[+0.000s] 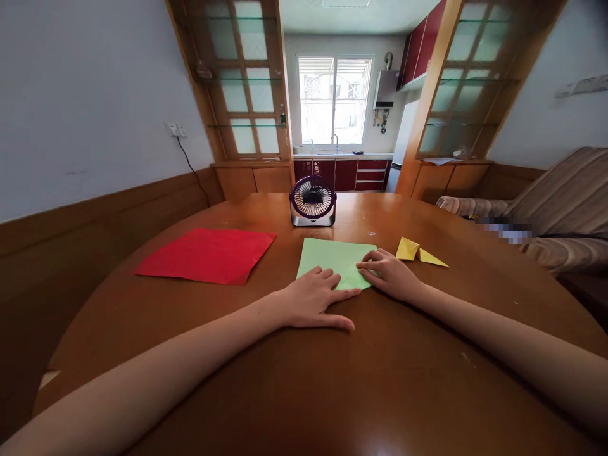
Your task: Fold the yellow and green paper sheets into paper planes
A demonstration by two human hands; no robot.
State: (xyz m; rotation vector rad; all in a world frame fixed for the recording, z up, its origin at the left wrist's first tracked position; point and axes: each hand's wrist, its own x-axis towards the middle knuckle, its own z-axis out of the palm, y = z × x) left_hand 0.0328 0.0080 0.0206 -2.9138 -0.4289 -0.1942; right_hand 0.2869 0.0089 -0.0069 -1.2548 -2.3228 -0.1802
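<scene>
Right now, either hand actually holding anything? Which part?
Nothing lifted. Left hand lies flat on the green paper at its near edge; right hand presses its near right corner, fingertips on a fold.

Round brown wooden table (389, 392) fills the foreground. Pale wall with wood panelling (95, 234) at 9 o'clock, striped sofa (560, 209) at 3. Glass-paned wooden partitions (247, 82) frame a kitchen at 12: bright window (335, 101), red cabinets (356, 174).

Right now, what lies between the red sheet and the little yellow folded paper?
In the head view, the green paper lies between the red sheet and the yellow folded paper, with both hands, left and right, on it.
</scene>
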